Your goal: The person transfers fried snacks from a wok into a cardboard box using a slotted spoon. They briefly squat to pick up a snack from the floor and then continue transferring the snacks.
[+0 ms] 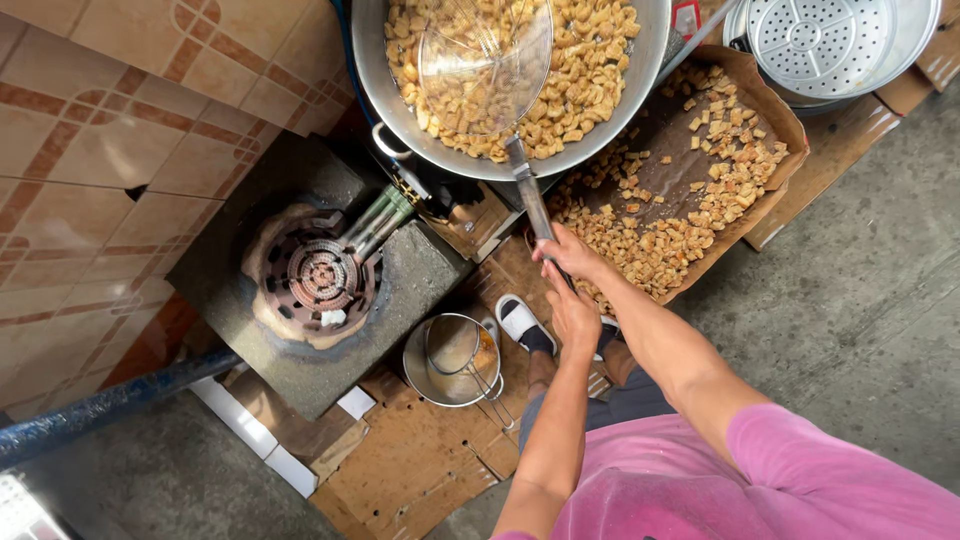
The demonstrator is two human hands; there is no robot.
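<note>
Wire skimmer (485, 60) laid flat across fried pieces (580, 70) inside big metal pan (400, 110) at far centre. Long handle (530, 195) gripped two-handed for leverage: right hand (565, 255) higher, left hand (575, 320) just behind, fingers closed around it. Cardboard tray (780, 110) alongside, right, catching drained pieces.

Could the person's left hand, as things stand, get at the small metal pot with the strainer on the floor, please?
Probably yes, though not at once. The left hand is on the skimmer handle with the right hand. The small pot sits uncovered below it, nothing between.
</note>
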